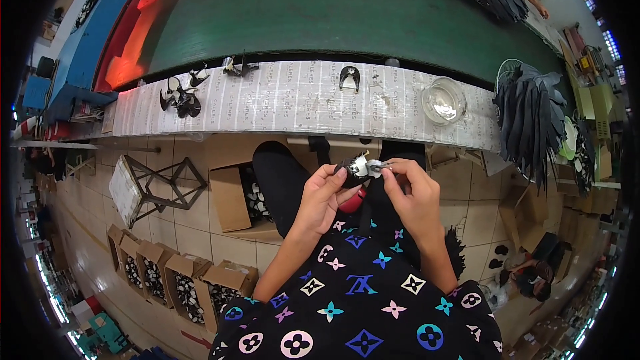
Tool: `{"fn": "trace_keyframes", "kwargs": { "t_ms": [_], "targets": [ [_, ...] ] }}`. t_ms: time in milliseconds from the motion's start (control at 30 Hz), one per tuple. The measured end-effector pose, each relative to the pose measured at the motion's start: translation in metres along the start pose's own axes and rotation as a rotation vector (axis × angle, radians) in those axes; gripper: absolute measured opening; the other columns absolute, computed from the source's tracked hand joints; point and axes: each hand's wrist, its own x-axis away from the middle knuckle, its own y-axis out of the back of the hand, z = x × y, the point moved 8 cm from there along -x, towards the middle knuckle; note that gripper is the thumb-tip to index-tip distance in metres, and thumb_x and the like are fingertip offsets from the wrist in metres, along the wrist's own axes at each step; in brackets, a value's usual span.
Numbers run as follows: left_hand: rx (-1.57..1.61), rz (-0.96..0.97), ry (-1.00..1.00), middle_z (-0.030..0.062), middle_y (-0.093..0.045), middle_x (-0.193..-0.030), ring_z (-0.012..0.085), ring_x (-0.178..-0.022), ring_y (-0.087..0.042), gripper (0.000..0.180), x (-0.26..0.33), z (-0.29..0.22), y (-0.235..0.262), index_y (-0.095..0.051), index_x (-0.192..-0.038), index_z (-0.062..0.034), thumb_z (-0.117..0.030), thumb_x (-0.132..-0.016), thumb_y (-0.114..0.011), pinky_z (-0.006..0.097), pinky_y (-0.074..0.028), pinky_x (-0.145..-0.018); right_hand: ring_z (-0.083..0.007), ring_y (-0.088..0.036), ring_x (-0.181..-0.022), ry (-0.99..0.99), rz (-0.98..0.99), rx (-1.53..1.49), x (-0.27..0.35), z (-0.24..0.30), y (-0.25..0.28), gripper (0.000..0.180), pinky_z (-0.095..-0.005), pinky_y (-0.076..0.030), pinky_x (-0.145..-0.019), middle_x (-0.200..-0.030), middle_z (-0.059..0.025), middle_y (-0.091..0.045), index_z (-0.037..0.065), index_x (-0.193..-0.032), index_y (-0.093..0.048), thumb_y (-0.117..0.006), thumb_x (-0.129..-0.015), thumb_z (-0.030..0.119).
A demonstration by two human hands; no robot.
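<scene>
My left hand (323, 199) grips a black curved piece with a white inside (356, 168), which looks like the heel part of a shoe upper. My right hand (415, 195) pinches a small grey-white piece (374, 168) at the right side of that heel part. The two pieces meet or overlap between my fingers; whether they are joined I cannot tell. Both hands are above my lap, just in front of the bench edge. A similar black heel part (349, 79) stands on the covered bench (280, 103) beyond them.
To the right, a clear round bowl (444, 101) with pale contents sits on the bench. More black parts (181, 99) lie left. Behind runs a green conveyor belt (320, 10). Dark strips hang from a rack (532, 110). Open cartons of parts (187, 267) and a stool (125, 190) occupy the floor.
</scene>
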Motion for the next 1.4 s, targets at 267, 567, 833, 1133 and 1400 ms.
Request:
{"fn": "trace_keyframes", "kwargs": {
  "t_ms": [267, 567, 833, 1133, 1400],
  "targets": [
    [0.032, -0.008, 0.008, 0.0095, -0.064, -0.101, 0.0203, -0.095, -0.066, 0.011, -0.001, 0.001, 0.002, -0.055, -0.102, -0.0030, -0.011, -0.095, -0.056, 0.033, -0.058, -0.084, -0.0149, -0.057, -0.056, 0.008, -0.048, 0.082, -0.002, -0.006, 0.008, 0.013, -0.0267, -0.047, -0.052, -0.089, -0.0106, -0.067, -0.001, -0.089, -0.059, -0.069, -0.080, 0.000],
    [0.070, -0.110, -0.161, 0.0097, -0.063, -0.104, 0.0201, -0.099, -0.064, 0.013, 0.022, -0.035, 0.039, -0.054, -0.106, -0.0024, -0.007, -0.094, -0.058, 0.039, -0.055, -0.090, -0.0048, -0.052, -0.063, -0.123, -0.016, -0.094, -0.006, -0.013, -0.009, 0.008, -0.0204, -0.043, -0.055, -0.086, -0.0050, -0.066, -0.003, -0.090, -0.061, -0.067, -0.085, 0.001],
    [-0.839, -0.835, -0.732, 0.0136, -0.061, -0.108, 0.0233, -0.097, -0.061, 0.036, 0.108, -0.133, 0.197, -0.052, -0.116, -0.0002, -0.015, -0.087, -0.068, 0.035, -0.050, -0.088, -0.0028, -0.047, -0.060, -0.083, 0.108, -0.063, -0.017, -0.008, -0.039, 0.007, -0.0189, -0.038, -0.054, -0.076, -0.0006, -0.062, -0.001, -0.089, -0.062, -0.065, -0.088, 0.005],
    [-1.426, -0.989, -1.009, 0.0173, -0.060, -0.106, 0.0331, -0.101, -0.056, 0.040, 0.037, -0.321, 0.190, -0.060, -0.107, 0.0033, -0.030, -0.085, -0.067, 0.042, -0.044, -0.088, -0.0037, -0.047, -0.059, -0.030, 0.066, 0.004, -0.023, 0.002, -0.028, 0.007, -0.0201, -0.039, -0.054, -0.074, -0.0009, -0.062, -0.001, -0.087, -0.061, -0.064, -0.088, 0.006],
    [-1.943, -1.346, -0.796, 0.0145, -0.055, -0.119, 0.0340, -0.115, -0.043, 0.039, -0.070, -0.384, 0.191, -0.071, -0.090, -0.0060, -0.042, -0.075, -0.071, 0.052, -0.033, -0.092, -0.0041, -0.048, -0.061, -0.012, -0.049, -0.015, -0.013, 0.007, -0.005, 0.008, -0.0204, -0.040, -0.056, -0.075, -0.0011, -0.062, -0.001, -0.086, -0.060, -0.063, -0.089, 0.006]
  ]
}}
